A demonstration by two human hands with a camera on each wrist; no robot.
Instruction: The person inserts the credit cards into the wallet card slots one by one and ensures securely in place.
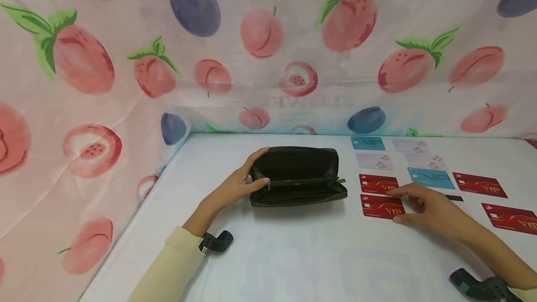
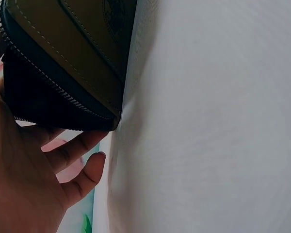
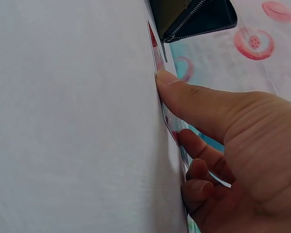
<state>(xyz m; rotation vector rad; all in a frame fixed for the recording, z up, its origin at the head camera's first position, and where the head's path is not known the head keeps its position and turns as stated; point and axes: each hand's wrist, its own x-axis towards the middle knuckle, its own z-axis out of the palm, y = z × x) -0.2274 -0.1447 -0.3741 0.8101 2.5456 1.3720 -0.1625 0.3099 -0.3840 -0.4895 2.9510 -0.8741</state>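
Note:
A dark zip-around wallet (image 1: 299,195) stands unzipped on the table, its mouth gaping and its inner compartments showing. My left hand (image 1: 235,189) grips its left end, with the thumb over the inside edge and the fingers behind. In the left wrist view the wallet's brown stitched side (image 2: 82,53) and zip show beside the fingers. My right hand (image 1: 436,209) pinches a red VIP card (image 1: 379,206) near its right end, thumb at the near edge and index finger at the far edge. Just behind that one lies a second red VIP card (image 1: 373,183).
Further right on the white table (image 1: 319,255) lie two more red cards (image 1: 480,185), a blue VIP card (image 1: 432,178) and several pale cards (image 1: 375,161). Another blue card (image 1: 368,143) lies at the back edge. A fruit-print cloth (image 1: 260,73) hangs behind and at the left.

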